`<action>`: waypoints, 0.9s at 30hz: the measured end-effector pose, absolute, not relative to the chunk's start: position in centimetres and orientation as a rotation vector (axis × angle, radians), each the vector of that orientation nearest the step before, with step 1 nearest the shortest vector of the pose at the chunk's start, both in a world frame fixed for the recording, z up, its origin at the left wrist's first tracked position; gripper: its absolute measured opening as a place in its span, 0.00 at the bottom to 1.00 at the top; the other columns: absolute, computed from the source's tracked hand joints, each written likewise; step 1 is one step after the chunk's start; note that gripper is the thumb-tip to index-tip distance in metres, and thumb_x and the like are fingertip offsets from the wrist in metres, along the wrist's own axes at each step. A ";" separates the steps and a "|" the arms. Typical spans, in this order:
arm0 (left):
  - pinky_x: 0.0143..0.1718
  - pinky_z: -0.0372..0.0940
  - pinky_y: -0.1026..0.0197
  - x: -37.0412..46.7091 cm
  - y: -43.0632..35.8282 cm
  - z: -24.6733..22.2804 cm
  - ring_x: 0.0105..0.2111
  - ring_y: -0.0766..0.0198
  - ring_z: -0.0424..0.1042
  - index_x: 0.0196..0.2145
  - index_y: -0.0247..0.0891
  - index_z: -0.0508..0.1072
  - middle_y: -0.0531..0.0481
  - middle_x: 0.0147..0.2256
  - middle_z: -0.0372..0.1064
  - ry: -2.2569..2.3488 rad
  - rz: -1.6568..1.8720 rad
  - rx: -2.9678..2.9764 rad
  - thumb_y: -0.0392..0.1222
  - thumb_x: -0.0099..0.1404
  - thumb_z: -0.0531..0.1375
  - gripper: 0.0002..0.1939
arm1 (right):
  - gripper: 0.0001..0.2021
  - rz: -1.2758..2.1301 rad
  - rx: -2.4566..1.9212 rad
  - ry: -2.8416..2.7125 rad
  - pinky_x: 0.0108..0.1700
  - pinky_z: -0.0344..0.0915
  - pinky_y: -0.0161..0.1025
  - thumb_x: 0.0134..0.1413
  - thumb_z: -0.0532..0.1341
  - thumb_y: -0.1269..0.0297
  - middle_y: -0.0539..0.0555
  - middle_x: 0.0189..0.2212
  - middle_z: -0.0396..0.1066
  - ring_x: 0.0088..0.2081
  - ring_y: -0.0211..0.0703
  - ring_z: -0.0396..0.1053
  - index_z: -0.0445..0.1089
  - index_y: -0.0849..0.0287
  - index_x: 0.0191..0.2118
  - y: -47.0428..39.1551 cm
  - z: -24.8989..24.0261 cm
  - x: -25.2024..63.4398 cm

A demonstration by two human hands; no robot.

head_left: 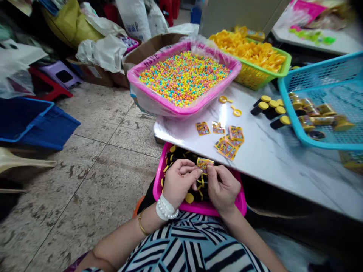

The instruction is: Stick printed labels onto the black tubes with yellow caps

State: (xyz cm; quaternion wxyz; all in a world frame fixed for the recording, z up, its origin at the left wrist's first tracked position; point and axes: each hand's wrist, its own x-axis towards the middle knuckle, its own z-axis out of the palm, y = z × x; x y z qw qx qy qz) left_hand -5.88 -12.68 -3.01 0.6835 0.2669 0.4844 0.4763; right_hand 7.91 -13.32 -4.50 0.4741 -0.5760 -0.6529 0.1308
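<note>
Over my lap, both hands hold a small yellow printed sticker (203,162). My left hand (180,181) is closed, its thumb at the sticker's lower left edge. My right hand (224,187) pinches the right side between thumb and curled fingers. Beneath them sits a pink basket (242,198) with black tubes with yellow caps (189,198), partly hidden by my hands. On the marble-patterned table (261,158) just beyond lie several similar stickers (227,147), some overlapping, and two yellow plastic rings with stems (236,111).
A pink tray (181,110) of coloured beads stands at the table's far left. Behind it is a green basket (255,79) of yellow plastic parts. Black tubes (259,108) stand beside a blue basket (306,139) of wrapped tubes. A dark blue bin (61,124) is on the floor at left.
</note>
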 end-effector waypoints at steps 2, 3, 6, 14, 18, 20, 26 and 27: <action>0.17 0.56 0.71 -6.0 -12.6 -3.2 0.17 0.75 0.63 0.39 0.34 0.70 0.54 0.26 0.72 1.079 1.055 0.524 0.45 0.54 0.70 0.19 | 0.06 0.322 -1.368 -1.612 0.31 0.62 0.33 0.61 0.61 0.71 0.49 0.24 0.69 0.26 0.33 0.65 0.71 0.60 0.31 -13.3 -4.6 7.6; 0.17 0.54 0.72 -6.1 -12.6 -3.3 0.17 0.75 0.62 0.38 0.34 0.71 0.55 0.24 0.69 1.083 1.042 0.499 0.45 0.54 0.71 0.19 | 0.06 0.323 -1.358 -1.623 0.31 0.63 0.33 0.61 0.60 0.71 0.49 0.25 0.69 0.27 0.34 0.66 0.71 0.59 0.32 -13.2 -4.7 7.5; 0.16 0.47 0.72 -6.3 -12.4 -3.5 0.17 0.77 0.55 0.36 0.31 0.77 0.58 0.20 0.62 1.082 0.988 0.527 0.46 0.52 0.72 0.18 | 0.06 0.343 -1.338 -1.666 0.32 0.64 0.34 0.61 0.60 0.71 0.50 0.26 0.70 0.28 0.35 0.67 0.72 0.59 0.33 -13.0 -4.8 7.1; 0.17 0.45 0.69 -8.5 -11.1 -3.2 0.18 0.77 0.53 0.25 0.32 0.79 0.55 0.18 0.64 1.104 1.020 0.704 0.47 0.52 0.72 0.14 | 0.08 0.648 -1.191 -1.925 0.36 0.67 0.33 0.61 0.59 0.72 0.51 0.32 0.72 0.33 0.35 0.70 0.72 0.58 0.44 -14.1 -5.3 8.9; 0.16 0.43 0.69 -9.7 -10.7 -3.5 0.16 0.77 0.53 0.29 0.34 0.80 0.55 0.18 0.64 1.114 0.989 0.673 0.48 0.53 0.71 0.13 | 0.21 0.708 -1.097 -2.597 0.35 0.68 0.37 0.61 0.57 0.73 0.57 0.47 0.69 0.40 0.42 0.71 0.66 0.48 0.58 -15.4 -6.9 10.1; 0.16 0.42 0.70 -9.6 -10.6 -3.9 0.16 0.77 0.53 0.32 0.33 0.81 0.55 0.19 0.65 1.085 0.924 0.597 0.49 0.51 0.72 0.16 | 0.21 0.665 -1.127 -2.813 0.33 0.68 0.38 0.62 0.57 0.69 0.57 0.50 0.68 0.41 0.46 0.71 0.65 0.43 0.58 -15.7 -7.9 10.2; 0.16 0.41 0.72 -8.2 -10.8 -4.7 0.17 0.78 0.53 0.30 0.30 0.79 0.55 0.19 0.62 1.033 0.842 0.488 0.47 0.48 0.74 0.18 | 0.12 1.018 -1.187 -2.371 0.40 0.70 0.39 0.56 0.60 0.69 0.55 0.41 0.69 0.40 0.43 0.70 0.68 0.56 0.47 -15.7 -8.2 10.7; 0.15 0.42 0.72 -8.0 -10.9 -4.9 0.17 0.78 0.54 0.31 0.31 0.78 0.54 0.21 0.64 1.031 0.849 0.454 0.47 0.48 0.74 0.18 | 0.13 1.123 -1.232 -2.138 0.36 0.69 0.36 0.53 0.61 0.70 0.54 0.40 0.69 0.36 0.40 0.70 0.67 0.55 0.46 -15.8 -7.8 10.9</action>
